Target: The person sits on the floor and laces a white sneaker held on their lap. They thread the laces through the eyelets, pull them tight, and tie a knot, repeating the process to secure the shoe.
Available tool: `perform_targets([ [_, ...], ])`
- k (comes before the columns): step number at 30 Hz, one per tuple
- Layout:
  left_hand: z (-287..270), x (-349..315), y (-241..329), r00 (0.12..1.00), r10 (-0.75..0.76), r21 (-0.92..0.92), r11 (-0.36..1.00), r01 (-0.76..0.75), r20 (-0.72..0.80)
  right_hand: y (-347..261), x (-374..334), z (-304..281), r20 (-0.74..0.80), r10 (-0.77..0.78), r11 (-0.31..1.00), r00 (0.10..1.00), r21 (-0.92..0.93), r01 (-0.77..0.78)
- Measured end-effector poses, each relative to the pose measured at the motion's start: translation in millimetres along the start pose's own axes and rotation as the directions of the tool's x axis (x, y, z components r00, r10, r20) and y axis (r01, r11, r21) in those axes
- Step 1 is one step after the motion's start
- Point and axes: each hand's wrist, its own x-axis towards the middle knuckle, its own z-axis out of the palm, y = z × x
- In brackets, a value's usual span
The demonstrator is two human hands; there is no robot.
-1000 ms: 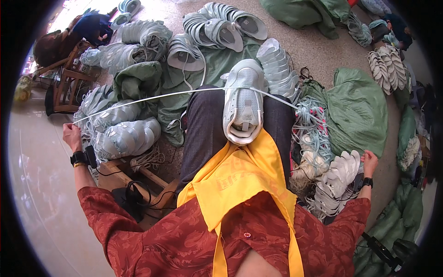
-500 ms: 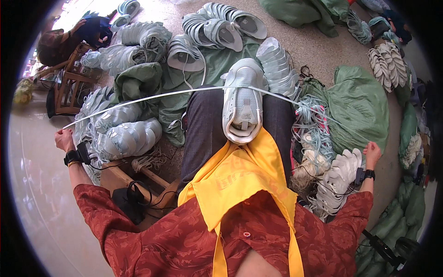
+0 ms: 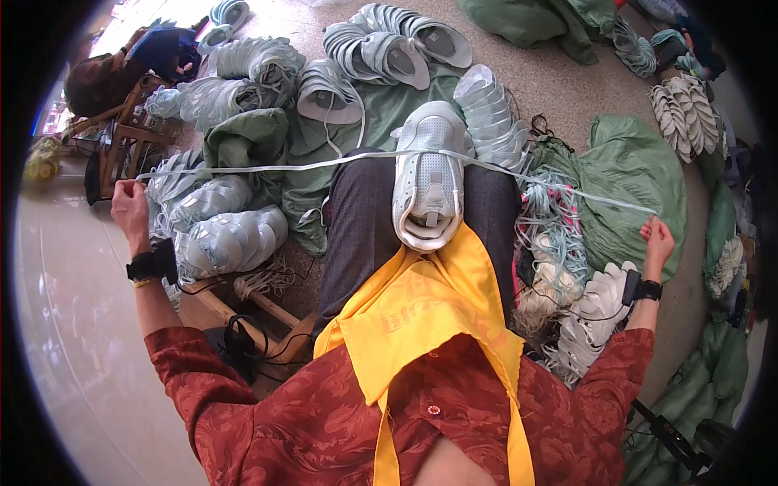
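Observation:
A pale grey-green sneaker upper lies lengthwise between my thighs, its heel opening toward me. One long pale shoelace passes through the upper near its toe end and stretches out to both sides. Far out on the left, my left hand pinches one end of the lace, fingers closed. On the right, my right hand pinches the other end, beside a green sack. The left part of the lace sags slightly; the right part slopes down toward the hand.
Stacks of shoe uppers lie at left and ahead. A bundle of loose laces, white uppers and a green sack are at right. A wooden stool stands far left, near another person.
My left hand has risen and moved slightly inward with its lace end, and the lace has gone slacker. My right hand has moved up a little. The upper stays on my lap.

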Motion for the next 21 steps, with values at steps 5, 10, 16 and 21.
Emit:
perform_targets([
  [5, 61, -99, 56, 0.624, 0.101, -0.180, 0.981, 0.065, 0.775, 13, -78, 79, 0.539, 0.182, 0.907, 0.822, 0.232, -0.352],
  [10, 34, -174, 214, 0.082, 0.398, -0.356, 0.690, 0.631, 0.914, -130, -209, 185, 0.811, 0.246, 0.823, 0.530, 0.114, -0.556],
  [16, 22, -186, 298, 0.334, 0.566, -0.602, 0.391, 0.696, 0.754, -189, -232, 254, 0.845, -0.056, 0.991, 0.532, 0.113, -0.075],
  [21, 64, -196, 332, 0.592, 0.521, -0.782, 0.496, 0.376, 0.615, -199, -229, 301, 0.664, -0.560, 0.726, 0.495, 0.104, 0.680],
])
